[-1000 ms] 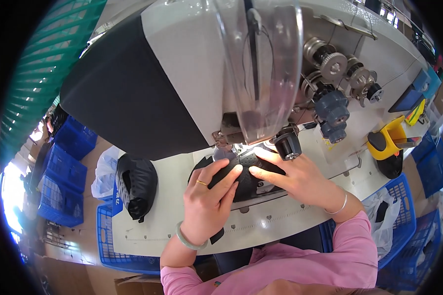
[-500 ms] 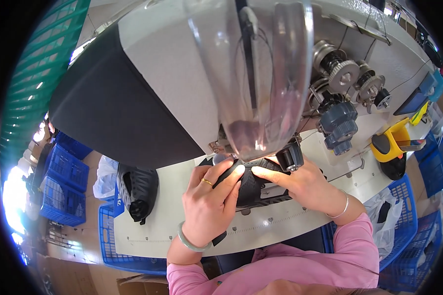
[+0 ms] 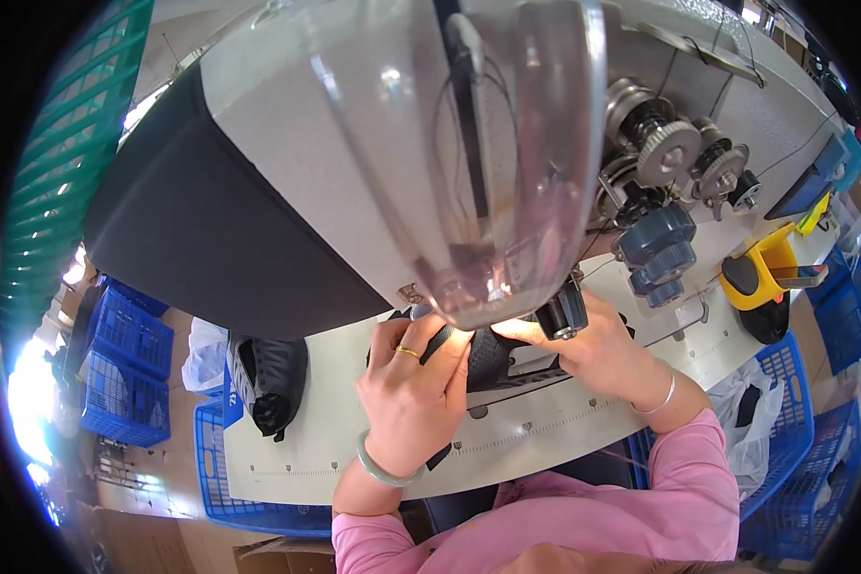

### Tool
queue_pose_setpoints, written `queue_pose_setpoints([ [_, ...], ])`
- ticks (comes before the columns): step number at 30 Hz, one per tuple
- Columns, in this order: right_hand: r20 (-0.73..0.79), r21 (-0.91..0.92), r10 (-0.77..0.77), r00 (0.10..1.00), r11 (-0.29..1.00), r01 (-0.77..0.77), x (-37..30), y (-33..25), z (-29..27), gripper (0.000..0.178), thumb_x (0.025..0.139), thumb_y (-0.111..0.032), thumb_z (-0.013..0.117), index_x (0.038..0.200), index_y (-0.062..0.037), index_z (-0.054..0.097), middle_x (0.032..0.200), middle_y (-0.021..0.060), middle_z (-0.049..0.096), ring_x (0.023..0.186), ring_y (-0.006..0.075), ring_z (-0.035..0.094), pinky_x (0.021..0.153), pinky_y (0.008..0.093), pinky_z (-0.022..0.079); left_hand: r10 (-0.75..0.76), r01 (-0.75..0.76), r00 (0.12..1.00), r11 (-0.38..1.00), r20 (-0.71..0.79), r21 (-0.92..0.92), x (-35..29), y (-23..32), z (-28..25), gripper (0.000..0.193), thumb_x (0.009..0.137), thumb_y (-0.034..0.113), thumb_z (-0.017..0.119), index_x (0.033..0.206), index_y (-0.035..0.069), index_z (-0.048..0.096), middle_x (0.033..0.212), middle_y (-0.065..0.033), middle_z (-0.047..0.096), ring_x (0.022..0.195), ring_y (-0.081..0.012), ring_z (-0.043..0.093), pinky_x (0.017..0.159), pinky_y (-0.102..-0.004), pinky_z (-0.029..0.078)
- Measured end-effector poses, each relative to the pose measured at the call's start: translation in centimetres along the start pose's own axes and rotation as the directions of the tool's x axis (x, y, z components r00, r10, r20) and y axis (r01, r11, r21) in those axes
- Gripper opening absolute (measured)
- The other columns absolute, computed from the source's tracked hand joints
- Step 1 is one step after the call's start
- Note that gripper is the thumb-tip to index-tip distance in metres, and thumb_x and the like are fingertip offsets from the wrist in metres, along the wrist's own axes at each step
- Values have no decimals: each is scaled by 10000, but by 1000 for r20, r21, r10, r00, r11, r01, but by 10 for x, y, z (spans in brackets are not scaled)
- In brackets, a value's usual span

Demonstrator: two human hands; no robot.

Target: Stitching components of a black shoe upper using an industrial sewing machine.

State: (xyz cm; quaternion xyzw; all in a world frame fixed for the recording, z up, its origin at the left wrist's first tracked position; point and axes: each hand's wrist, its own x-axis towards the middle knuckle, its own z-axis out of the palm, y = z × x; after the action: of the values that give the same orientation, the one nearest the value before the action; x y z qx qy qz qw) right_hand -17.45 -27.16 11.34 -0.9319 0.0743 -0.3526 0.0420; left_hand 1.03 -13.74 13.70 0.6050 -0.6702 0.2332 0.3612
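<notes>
Under the needle area of a sewing machine (image 3: 297, 134) lies a black shoe upper (image 3: 491, 362) with a textured surface. My left hand (image 3: 409, 378) is closed on its left side, thumb and fingers pressing the material. From the other side, my right hand (image 3: 598, 356) grips the upper, its thumb pointing in toward the left thumb. The clear plastic guard (image 3: 478, 277) covers the fingertips in part and hides the needle. A second shoe upper (image 3: 275, 378), grey and black, rests on the left part of the white table (image 3: 344, 421).
Tension dials (image 3: 668, 153) and a dark blue knob (image 3: 658, 239) stick out from the machine's right side. A yellow holder (image 3: 780, 258) stands at the table's right. Blue crates (image 3: 124, 397) are stacked on the left floor; a blue basket (image 3: 792, 402) with plastic bags sits at right.
Both hands have slid slightly farther in under the guard with the black upper, so more of the thumbs is covered. The whole view has shifted a little.
</notes>
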Motion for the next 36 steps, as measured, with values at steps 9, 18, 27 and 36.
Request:
queue_pose_setpoints([
  [9,-46,30,-60,997,998,62,5,16,4,626,603,45,644,1159,-236,700,1277,58,618,1095,277,614,861,409,524,37,-36,999,993,-9,115,-4,4,5,292,669,61,745,956,111,739,1057,-19,636,872,-226,590,603,-292,517],
  [18,-67,-51,-207,976,978,204,5,10,3,432,663,-86,688,1090,-146,716,1156,79,629,998,268,653,803,380,556,-46,48,998,997,38,-56,-9,-1,-6,304,692,18,714,988,79,743,1146,-89,694,714,-212,613,613,-291,530],
  [27,-80,-1,-142,987,990,142,2,4,5,424,688,-73,729,1106,-142,727,1067,70,677,985,271,660,865,406,533,-74,87,993,986,95,-141,-7,-5,-10,278,674,-38,714,939,37,754,1094,-154,718,651,-217,607,616,-298,525],
  [36,-68,-66,-192,979,980,188,5,2,-1,357,736,-133,698,1092,-125,722,1179,96,637,1080,282,630,924,439,507,-32,46,992,992,120,-120,-5,-8,-11,291,666,-26,719,946,43,754,1083,-157,719,652,-226,598,610,-303,522],
])
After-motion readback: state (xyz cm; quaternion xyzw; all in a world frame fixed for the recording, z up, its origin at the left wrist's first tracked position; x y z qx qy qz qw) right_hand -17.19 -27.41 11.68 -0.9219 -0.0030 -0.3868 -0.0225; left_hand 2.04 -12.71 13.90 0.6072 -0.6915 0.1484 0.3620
